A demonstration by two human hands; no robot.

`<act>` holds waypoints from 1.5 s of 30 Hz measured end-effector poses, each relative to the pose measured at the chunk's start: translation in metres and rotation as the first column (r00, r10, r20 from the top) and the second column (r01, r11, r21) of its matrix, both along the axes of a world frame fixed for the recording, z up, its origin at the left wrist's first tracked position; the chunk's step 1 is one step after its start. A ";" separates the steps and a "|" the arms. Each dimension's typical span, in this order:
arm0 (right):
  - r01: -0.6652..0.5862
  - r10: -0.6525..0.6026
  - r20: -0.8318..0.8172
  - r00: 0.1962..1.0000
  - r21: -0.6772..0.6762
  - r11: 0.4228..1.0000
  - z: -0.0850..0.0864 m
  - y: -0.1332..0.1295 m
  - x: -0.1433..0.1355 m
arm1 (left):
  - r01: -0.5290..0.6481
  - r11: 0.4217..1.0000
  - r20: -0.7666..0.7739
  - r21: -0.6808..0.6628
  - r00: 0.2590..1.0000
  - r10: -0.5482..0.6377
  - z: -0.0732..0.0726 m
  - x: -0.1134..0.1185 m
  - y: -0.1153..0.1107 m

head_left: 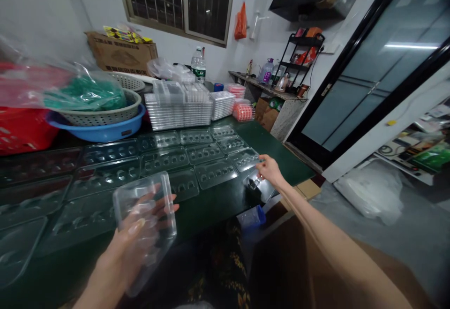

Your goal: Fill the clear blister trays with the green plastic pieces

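In my left hand (131,231) is a clear plastic tray (162,184) with moulded bumps, tilted up at the near edge of the table; the fingers show through it. My right hand (270,170) reaches to the table's right part with its fingers curled together, beside the corner of a clear tray lying flat (244,159). What the right fingers hold, if anything, is too small to make out. Just below them are a small black object (253,186) and some clear plastic. Several more clear trays (211,170) lie flat in rows on the dark green table (281,152).
Stacked clear trays (179,112) stand at the back, beside packs with red contents (243,110). A blue basin (101,128) and red basket (24,131) are at the left. A blue-rimmed plastic item (259,215) sits below the near edge. A cardboard box (123,56) stands by the wall.
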State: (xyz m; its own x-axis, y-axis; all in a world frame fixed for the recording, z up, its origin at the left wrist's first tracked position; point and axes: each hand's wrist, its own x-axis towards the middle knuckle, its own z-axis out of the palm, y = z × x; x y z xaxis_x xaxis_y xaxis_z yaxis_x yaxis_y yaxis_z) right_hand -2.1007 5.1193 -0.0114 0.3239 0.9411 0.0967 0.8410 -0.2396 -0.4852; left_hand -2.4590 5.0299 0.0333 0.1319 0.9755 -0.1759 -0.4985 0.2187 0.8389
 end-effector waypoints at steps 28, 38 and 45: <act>-0.180 0.141 0.125 0.982 0.401 0.898 -0.016 -0.078 -0.054 | 0.017 1.000 0.034 -0.024 0.999 -0.016 -0.020 0.005 -0.014; -0.498 0.324 -0.889 0.323 0.131 0.857 0.031 -0.140 -0.229 | 0.060 0.996 0.018 -0.065 0.998 -0.059 -0.029 0.023 -0.033; -0.563 0.303 -0.906 0.294 0.091 0.821 0.034 -0.131 -0.227 | 0.195 0.967 0.162 -0.163 0.972 -0.169 -0.028 0.017 -0.041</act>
